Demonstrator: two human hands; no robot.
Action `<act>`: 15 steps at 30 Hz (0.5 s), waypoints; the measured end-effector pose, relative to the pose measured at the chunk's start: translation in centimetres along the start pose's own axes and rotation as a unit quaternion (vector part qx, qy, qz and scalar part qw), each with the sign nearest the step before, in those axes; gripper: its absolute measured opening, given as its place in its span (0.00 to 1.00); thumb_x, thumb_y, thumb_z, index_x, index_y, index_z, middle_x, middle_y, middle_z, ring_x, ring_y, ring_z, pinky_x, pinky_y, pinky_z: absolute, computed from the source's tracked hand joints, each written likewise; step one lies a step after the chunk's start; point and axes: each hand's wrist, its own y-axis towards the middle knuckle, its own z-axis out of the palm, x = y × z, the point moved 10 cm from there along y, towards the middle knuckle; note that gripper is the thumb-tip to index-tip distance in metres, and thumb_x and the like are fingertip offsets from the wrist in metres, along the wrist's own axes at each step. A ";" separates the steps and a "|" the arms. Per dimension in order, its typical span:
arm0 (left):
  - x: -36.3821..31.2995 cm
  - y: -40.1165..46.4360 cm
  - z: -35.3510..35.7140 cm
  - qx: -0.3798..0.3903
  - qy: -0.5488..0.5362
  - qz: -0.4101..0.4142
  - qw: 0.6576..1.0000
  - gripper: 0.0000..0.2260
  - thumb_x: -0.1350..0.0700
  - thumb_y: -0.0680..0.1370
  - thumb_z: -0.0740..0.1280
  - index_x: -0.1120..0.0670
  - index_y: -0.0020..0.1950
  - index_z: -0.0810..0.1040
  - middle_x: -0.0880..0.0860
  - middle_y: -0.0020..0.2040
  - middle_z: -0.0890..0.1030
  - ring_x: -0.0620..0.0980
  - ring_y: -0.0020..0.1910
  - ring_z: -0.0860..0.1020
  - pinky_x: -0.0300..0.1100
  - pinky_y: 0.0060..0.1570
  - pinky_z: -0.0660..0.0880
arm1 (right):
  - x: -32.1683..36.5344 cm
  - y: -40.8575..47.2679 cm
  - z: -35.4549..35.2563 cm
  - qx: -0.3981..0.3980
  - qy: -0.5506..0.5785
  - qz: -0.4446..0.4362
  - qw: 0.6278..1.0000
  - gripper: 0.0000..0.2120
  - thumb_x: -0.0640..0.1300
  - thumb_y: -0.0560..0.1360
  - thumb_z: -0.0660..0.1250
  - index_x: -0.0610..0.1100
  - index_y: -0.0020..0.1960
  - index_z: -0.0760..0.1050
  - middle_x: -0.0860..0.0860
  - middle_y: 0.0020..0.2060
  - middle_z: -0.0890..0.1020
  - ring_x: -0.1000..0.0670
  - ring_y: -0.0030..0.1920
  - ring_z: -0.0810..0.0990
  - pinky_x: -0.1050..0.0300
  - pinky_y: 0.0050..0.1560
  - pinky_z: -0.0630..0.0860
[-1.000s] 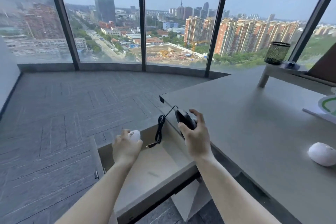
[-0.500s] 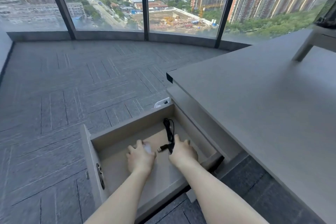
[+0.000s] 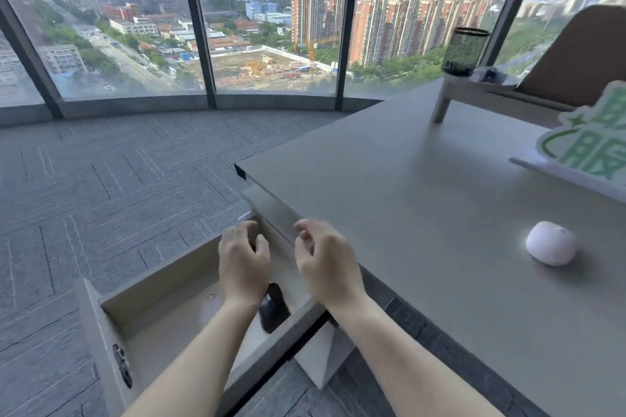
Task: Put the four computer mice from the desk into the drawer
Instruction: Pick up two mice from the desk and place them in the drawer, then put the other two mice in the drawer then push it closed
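The drawer (image 3: pixel 159 294) stands pulled out below the desk's left edge. A black mouse (image 3: pixel 273 310) lies inside it, partly hidden between my forearms. A faint pale shape in the drawer beside my left forearm may be a white mouse; it is blurred. My left hand (image 3: pixel 244 262) hovers above the drawer, fingers apart, holding nothing. My right hand (image 3: pixel 325 261) is raised at the desk's edge, fingers loosely curled and empty. A white mouse (image 3: pixel 551 243) rests on the grey desk (image 3: pixel 423 213), well to the right of my right hand.
A black mesh pen cup (image 3: pixel 464 51) stands on a low riser (image 3: pixel 474 95) at the desk's back. A white and green sign (image 3: pixel 589 149) lies at the right. A brown chair back (image 3: pixel 576 54) is behind. Grey carpet (image 3: pixel 118 179) stretches left toward the windows.
Both hands let go of the white mouse and the black corded mouse inside the drawer and rose out of it, empty. My view lifted, bringing the desk's white mouse back in.
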 end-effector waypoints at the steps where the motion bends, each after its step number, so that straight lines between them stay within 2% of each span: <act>1: -3.0 -0.5 0.6 0.007 -0.027 0.029 0.999 0.11 0.58 0.77 0.62 0.56 0.58 0.77 0.53 0.53 0.77 0.55 0.53 0.76 0.41 0.51 0.69 | -0.1 -0.4 -3.5 -0.041 0.010 -0.004 0.999 0.12 0.41 0.77 0.62 0.45 0.59 0.78 0.49 0.52 0.83 0.50 0.50 0.81 0.57 0.52 0.77; 3: -8.6 -2.2 2.7 0.042 -0.063 0.070 0.995 0.10 0.58 0.77 0.62 0.54 0.57 0.77 0.51 0.53 0.77 0.51 0.50 0.77 0.39 0.48 0.70 | -1.6 -1.6 -10.5 -0.110 0.008 0.007 0.994 0.10 0.41 0.78 0.63 0.47 0.56 0.79 0.50 0.47 0.84 0.50 0.44 0.81 0.57 0.48 0.78; 5: -13.4 -4.3 6.0 0.099 -0.078 0.094 0.988 0.11 0.58 0.77 0.62 0.54 0.58 0.77 0.51 0.55 0.77 0.50 0.49 0.78 0.42 0.48 0.73 | -5.0 -3.1 -16.9 -0.170 -0.010 0.045 0.984 0.09 0.42 0.77 0.63 0.48 0.55 0.79 0.50 0.43 0.84 0.50 0.42 0.81 0.55 0.46 0.77; 8: -19.4 -8.6 12.6 0.214 -0.075 0.123 0.966 0.15 0.55 0.75 0.65 0.55 0.61 0.76 0.55 0.58 0.77 0.54 0.55 0.78 0.49 0.56 0.75 | -11.0 -6.4 -25.5 -0.245 -0.044 0.095 0.964 0.11 0.43 0.75 0.62 0.47 0.55 0.79 0.48 0.48 0.83 0.45 0.50 0.80 0.50 0.55 0.76; 11: -23.8 -13.8 18.9 0.318 -0.028 0.140 0.937 0.22 0.49 0.74 0.67 0.52 0.66 0.72 0.57 0.62 0.74 0.56 0.63 0.73 0.49 0.61 0.71 | -16.6 -10.8 -32.8 -0.310 -0.118 0.158 0.930 0.14 0.42 0.73 0.64 0.46 0.58 0.78 0.45 0.54 0.80 0.40 0.57 0.75 0.47 0.60 0.71; 13: -26.3 -16.5 21.9 0.339 -0.002 0.158 0.927 0.25 0.47 0.72 0.68 0.51 0.68 0.70 0.57 0.65 0.74 0.57 0.65 0.71 0.48 0.63 0.70 | -20.0 -13.6 -36.4 -0.331 -0.182 0.216 0.900 0.16 0.40 0.72 0.68 0.46 0.59 0.77 0.44 0.58 0.78 0.38 0.59 0.73 0.45 0.60 0.69; 15: -28.7 -18.3 24.5 0.343 0.014 0.178 0.922 0.29 0.45 0.71 0.69 0.49 0.70 0.68 0.57 0.66 0.74 0.58 0.66 0.71 0.49 0.63 0.70 | -23.5 -15.8 -38.3 -0.306 -0.227 0.289 0.878 0.21 0.43 0.71 0.69 0.49 0.63 0.74 0.45 0.60 0.75 0.37 0.60 0.72 0.43 0.61 0.68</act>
